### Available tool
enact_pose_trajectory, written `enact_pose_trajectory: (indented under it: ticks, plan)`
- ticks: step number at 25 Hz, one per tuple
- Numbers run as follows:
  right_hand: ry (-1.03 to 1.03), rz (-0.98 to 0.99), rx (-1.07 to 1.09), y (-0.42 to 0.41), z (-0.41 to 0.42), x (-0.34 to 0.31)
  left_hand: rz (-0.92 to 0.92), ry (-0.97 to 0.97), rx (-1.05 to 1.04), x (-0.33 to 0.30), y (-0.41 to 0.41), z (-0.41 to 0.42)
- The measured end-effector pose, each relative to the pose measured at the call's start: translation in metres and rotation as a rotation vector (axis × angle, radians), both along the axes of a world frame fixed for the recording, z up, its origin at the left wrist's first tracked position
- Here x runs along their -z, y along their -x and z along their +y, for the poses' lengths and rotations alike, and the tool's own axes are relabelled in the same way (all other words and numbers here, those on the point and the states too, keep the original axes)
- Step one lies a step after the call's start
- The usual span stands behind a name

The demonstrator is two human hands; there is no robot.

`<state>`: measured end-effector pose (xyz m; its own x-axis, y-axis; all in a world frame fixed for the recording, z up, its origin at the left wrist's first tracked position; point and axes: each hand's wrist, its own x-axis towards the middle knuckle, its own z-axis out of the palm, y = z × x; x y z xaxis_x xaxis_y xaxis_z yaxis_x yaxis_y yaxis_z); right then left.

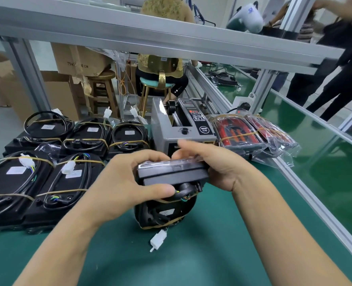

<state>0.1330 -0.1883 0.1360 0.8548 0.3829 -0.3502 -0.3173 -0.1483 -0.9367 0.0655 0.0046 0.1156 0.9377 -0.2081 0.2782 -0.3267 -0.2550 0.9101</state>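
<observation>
1. Across the bottom of the view, a green mat (212,254) covers the bench and carries everything else.
2. Overhead, a metal beam (171,38) of the bench frame crosses from left to right, well above the hands.
3. On the left of the mat lie 5 black lamp units (67,186) in 2 rows, touching one another. Each has its cable coiled on top under rubber bands.
4. Behind the hands stands a grey machine (164,120) with a black knob and a control panel on its top. It is just beside the back row of black units.
5. Right of the machine, bagged red lamps (241,135) lie in clear plastic, bound with rubber bands, close to the rail at the bench edge.
6. The held lamp (171,172) is in front of the machine, over the middle of the mat, tilted with its long edge up and its round black part low. Whether that part touches the mat cannot be told.
7. The left hand (129,182) grips the lamp's left end, fingers curled over the far edge and thumb pressed on the near face.
8. The right hand (218,164) grips the right end, fingers wrapped over the top.
9. A white plug (158,240) hangs on a wire below the lamp.
</observation>
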Motion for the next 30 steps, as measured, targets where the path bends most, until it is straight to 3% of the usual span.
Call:
enact_pose_trajectory:
  ticks: [2,5,7,15,25,30]
  plan:
    - [-0.087,0.088,0.135,-0.006,-0.009,0.015,0.014,0.042,-0.099,0.0,0.001,0.004]
    - [0.128,-0.058,0.528,-0.008,-0.017,0.05,-0.006,0.036,-0.224,0.0,0.005,0.014]
    - [0.124,-0.133,0.658,-0.008,-0.015,0.065,-0.012,0.022,-0.246,-0.002,0.008,0.02]
    - [0.036,-0.188,0.782,-0.023,0.014,0.069,0.007,0.018,-0.262,-0.001,0.011,0.02]
    - [-0.051,-0.007,0.9,-0.038,0.033,0.065,0.008,0.031,-0.235,-0.002,0.017,0.017]
    - [-0.265,0.126,0.725,-0.013,0.016,0.044,-0.015,0.032,-0.236,0.001,0.02,0.008]
